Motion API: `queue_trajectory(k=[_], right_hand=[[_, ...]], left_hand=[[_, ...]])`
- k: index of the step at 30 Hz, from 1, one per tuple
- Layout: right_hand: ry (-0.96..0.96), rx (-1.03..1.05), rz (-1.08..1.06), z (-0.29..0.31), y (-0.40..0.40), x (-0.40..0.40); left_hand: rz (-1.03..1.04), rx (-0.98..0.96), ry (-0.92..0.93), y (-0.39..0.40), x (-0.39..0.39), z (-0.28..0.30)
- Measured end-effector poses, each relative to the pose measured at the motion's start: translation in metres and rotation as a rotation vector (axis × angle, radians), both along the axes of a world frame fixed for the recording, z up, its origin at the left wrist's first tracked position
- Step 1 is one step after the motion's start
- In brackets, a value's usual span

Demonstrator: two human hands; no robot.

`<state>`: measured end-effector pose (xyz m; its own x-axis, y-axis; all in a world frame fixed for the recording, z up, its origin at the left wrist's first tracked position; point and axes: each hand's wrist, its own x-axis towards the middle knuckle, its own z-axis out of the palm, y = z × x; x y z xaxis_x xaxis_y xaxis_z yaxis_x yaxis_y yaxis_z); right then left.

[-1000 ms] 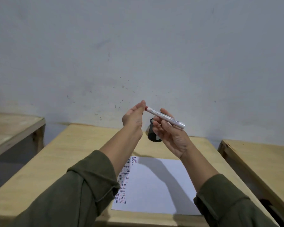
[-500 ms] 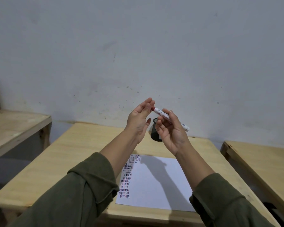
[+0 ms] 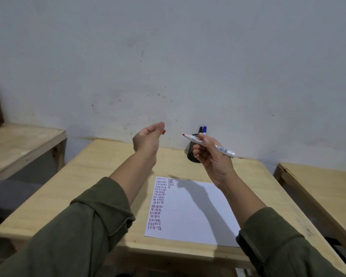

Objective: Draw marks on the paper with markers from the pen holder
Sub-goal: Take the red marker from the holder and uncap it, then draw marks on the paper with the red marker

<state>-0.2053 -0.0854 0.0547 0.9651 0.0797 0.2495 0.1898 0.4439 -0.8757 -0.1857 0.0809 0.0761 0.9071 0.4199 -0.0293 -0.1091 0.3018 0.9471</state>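
Note:
My right hand [image 3: 212, 156] holds a white marker [image 3: 220, 149] in the air, its bare red tip pointing left. My left hand [image 3: 148, 139] is raised to the left of that tip, fingers pinched on a small red cap [image 3: 164, 132], a gap between cap and tip. Behind my right hand stands a black pen holder [image 3: 191, 154] with a black marker [image 3: 200, 129] and a blue marker [image 3: 204, 129] sticking out. A white paper [image 3: 194, 214] lies on the wooden desk [image 3: 100, 176], with columns of short red, blue and black marks down its left side.
A second wooden desk [image 3: 22, 144] stands at the left and a third desk [image 3: 324, 188] at the right, each separated from mine by a gap. A grey wall [image 3: 168, 56] rises just behind the desks. My green sleeves fill the lower view.
The cap has come off the marker: my left hand moved left with it, and the red tip is now bare. My right hand shifted slightly right, uncovering the markers in the holder.

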Motion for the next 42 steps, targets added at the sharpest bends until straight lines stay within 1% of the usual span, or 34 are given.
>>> queue_trajectory(k=[3, 6, 10, 15, 18, 25, 35, 42], right_hand=[[0.089, -0.03, -0.011, -0.019, -0.001, -0.002], [0.175, -0.052, -0.021, -0.04, 0.004, -0.005], [0.235, -0.086, -0.059, -0.065, 0.009, -0.006], [0.314, -0.143, -0.122, -0.081, 0.015, -0.004], [0.343, -0.184, -0.137, -0.087, 0.017, -0.001], [0.333, -0.334, -0.24, -0.096, 0.022, 0.014], [0.24, -0.646, -0.3, -0.118, 0.023, 0.02], [0.184, -0.706, -0.292, -0.118, 0.023, 0.019]], left_hand=[[0.02, 0.244, 0.046, 0.017, -0.007, -0.032], [-0.007, 0.477, 0.13, 0.024, -0.019, -0.073], [-0.023, 0.539, 0.22, 0.031, -0.027, -0.118], [-0.029, 0.804, 0.24, 0.038, -0.027, -0.14], [-0.02, 0.913, 0.225, 0.037, -0.029, -0.144], [-0.062, 1.0, 0.211, 0.04, -0.029, -0.15], [-0.065, 0.997, 0.197, 0.042, -0.023, -0.156], [-0.06, 1.007, 0.193, 0.042, -0.022, -0.159]])
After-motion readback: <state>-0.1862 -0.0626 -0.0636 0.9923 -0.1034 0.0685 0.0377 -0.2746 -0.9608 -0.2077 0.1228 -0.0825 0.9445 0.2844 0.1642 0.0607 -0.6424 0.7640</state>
